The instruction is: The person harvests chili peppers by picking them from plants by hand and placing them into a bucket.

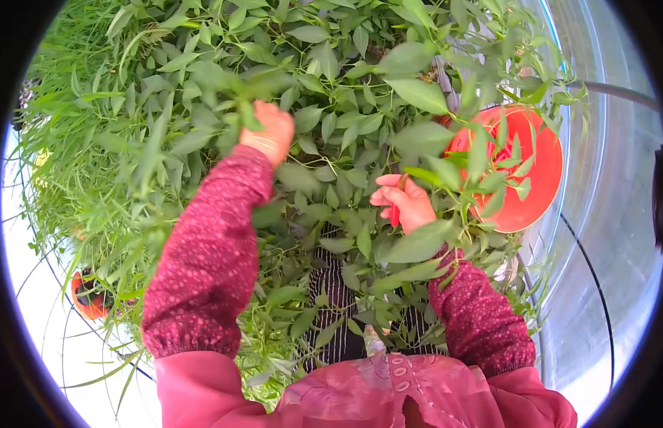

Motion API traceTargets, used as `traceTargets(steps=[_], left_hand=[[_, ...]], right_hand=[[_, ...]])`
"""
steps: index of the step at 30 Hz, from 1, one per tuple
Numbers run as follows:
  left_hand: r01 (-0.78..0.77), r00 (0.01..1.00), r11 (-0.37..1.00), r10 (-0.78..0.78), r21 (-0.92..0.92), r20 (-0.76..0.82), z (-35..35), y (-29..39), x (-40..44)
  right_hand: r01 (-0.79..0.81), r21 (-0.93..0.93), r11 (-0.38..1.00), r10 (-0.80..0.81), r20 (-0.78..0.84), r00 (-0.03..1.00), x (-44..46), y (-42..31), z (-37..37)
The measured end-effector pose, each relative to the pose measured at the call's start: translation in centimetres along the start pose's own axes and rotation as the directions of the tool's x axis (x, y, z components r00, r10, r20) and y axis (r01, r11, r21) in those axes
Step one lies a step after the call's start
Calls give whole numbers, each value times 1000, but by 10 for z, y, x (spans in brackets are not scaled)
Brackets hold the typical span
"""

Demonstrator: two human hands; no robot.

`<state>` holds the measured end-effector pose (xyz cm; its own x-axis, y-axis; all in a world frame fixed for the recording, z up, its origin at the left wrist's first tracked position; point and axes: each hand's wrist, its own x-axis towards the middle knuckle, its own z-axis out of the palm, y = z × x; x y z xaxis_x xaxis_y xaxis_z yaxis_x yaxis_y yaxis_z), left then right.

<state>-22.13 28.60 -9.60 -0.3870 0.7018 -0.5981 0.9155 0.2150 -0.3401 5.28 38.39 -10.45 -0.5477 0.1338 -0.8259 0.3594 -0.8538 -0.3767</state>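
Observation:
Among the leafy green plants [331,107], my left hand [271,134] is raised at the upper left, its fingers curled at a blurred stem with leaves; what they hold is hard to make out. My right hand [408,202] is closed around a red pepper [394,215], whose tip hangs below the fingers. To the right of this hand, behind some leaves, stands a red bucket [538,178] with red things inside.
Clear plastic sheeting [595,185] with dark hoops curves along the right side. Tall grass [68,128] grows at the left. Another red container [88,303] with dark contents sits at the lower left. Leafy branches overhang the bucket.

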Motion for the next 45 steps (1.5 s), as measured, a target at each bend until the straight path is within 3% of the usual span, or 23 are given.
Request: traceTargets(steps=[1, 2, 5, 7, 8, 10, 11, 13, 15, 17, 18, 19, 21, 23, 27, 29, 30, 35, 37, 41, 43, 44, 45], left_hand=[[77, 996, 989, -71, -123, 51, -7, -16, -11], [112, 957, 979, -61, -168, 284, -9, -34, -14], [115, 899, 924, 60, -365, 434, 10, -59, -56], [22, 935, 885, 147, -466, 324, 26, -49, -93], [91, 935, 808, 133, -582, 330, 39, -37, -107], [-20, 967, 874, 140, -486, 213, 47, -12, -137], [28, 966, 896, 90, -443, 243, 53, -3, -143], [78, 951, 908, 56, -412, 304, 59, 8, -148], [143, 928, 882, 39, -449, 371, 57, 10, -146], [108, 955, 862, 48, -496, 292, 54, 5, -145], [186, 953, 763, 15, -619, 304, 39, -5, -137], [188, 951, 762, 18, -620, 310, 40, -13, -129], [118, 985, 537, -170, -835, 29, 44, -33, -107], [-29, 968, 696, -161, -717, -195, 39, -45, -66], [7, 998, 833, 27, -553, 53, 58, -15, 8], [-49, 975, 928, 125, -369, 183, 53, -3, 25], [142, 976, 892, -55, -430, 209, 65, 5, 33], [-67, 930, 945, 175, -320, 323, 63, 16, 21], [29, 988, 960, 15, -278, 155, 84, 30, 13], [21, 1000, 840, -7, -542, 28, 81, 19, 5], [-54, 998, 811, 58, -582, -13, 79, 11, -10], [8, 1000, 707, -26, -707, -14, 70, 7, -19], [64, 994, 582, -110, -811, -1, 64, 4, -30]], right_hand=[[-37, -91, 995, 35, -20, 999, -1, -1, 6], [-24, -94, 995, 23, -14, 1000, -1, -1, 7], [-64, -79, 995, 61, -39, 997, 8, -13, 18], [-77, -124, 989, 73, -35, 997, 15, -24, 38], [-17, -188, 982, 26, 43, 999, 19, -28, 50], [196, -318, 928, -138, 196, 971, 35, -15, 74], [348, -375, 859, -252, 282, 926, 49, -1, 89], [408, -679, 611, -204, 363, 909, 56, -1, 121], [527, -686, 502, -258, 462, 848, 66, 16, 142], [577, -709, 405, -221, 537, 814, 71, 31, 155], [537, -749, 387, -160, 519, 839, 73, 34, 156], [497, -787, 365, -100, 498, 862, 75, 37, 158], [506, -776, 377, -154, 486, 860, 76, 50, 154], [510, -765, 393, -201, 470, 859, 75, 60, 158], [532, -788, 311, -250, 472, 845, 72, 60, 164], [476, -842, 252, -111, 464, 879, 69, 57, 166], [473, -826, 308, -147, 450, 881, 65, 53, 164], [479, -749, 457, -211, 433, 877, 63, 57, 152], [482, -757, 442, -174, 454, 874, 61, 61, 151], [496, -743, 448, -225, 443, 868, 56, 62, 152], [438, -433, 788, -269, 397, 877, 57, 65, 140], [225, -345, 911, -79, 390, 917, 55, 60, 131], [51, -307, 950, 51, 315, 948, 50, 46, 121]])
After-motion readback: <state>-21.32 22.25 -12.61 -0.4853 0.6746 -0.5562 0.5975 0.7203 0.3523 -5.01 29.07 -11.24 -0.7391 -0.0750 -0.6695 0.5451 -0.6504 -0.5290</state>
